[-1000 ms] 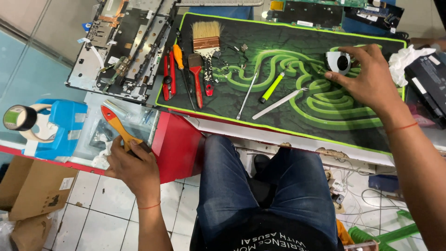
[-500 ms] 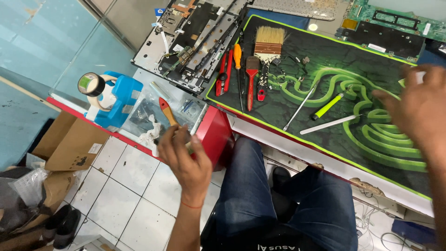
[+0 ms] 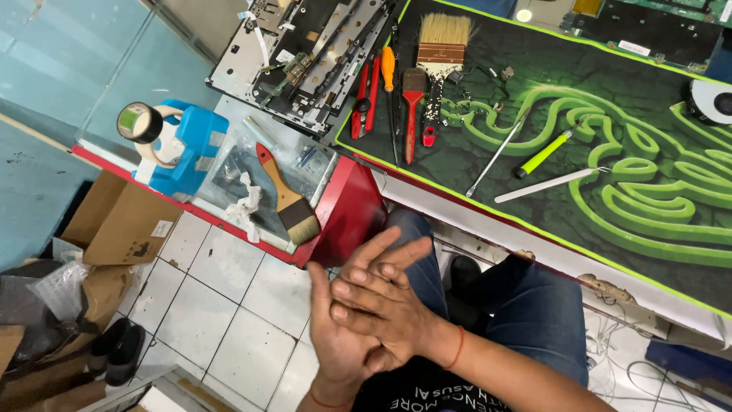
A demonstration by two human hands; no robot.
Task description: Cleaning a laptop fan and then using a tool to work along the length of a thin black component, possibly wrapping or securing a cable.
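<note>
Paintbrush (image 3: pixel 284 195) in clear tray (image 3: pixel 229 200)

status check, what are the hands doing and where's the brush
Left hand and right hand pressed together, empty. Paintbrush lies apart on side shelf. Nothing between.

**Even overhead light, sharp centre, bent edges**

I get bright, flat light from above. Shadows under my pressed-together left hand (image 3: pixel 335 343) and right hand (image 3: pixel 381 301) are soft. The pale glossy floor tiles (image 3: pixel 221 305) show mild sheen, no harsh glare. The black-and-green patterned work mat (image 3: pixel 610 191) reads crisp. Frame edges curve noticeably; corners soften slightly.
</note>
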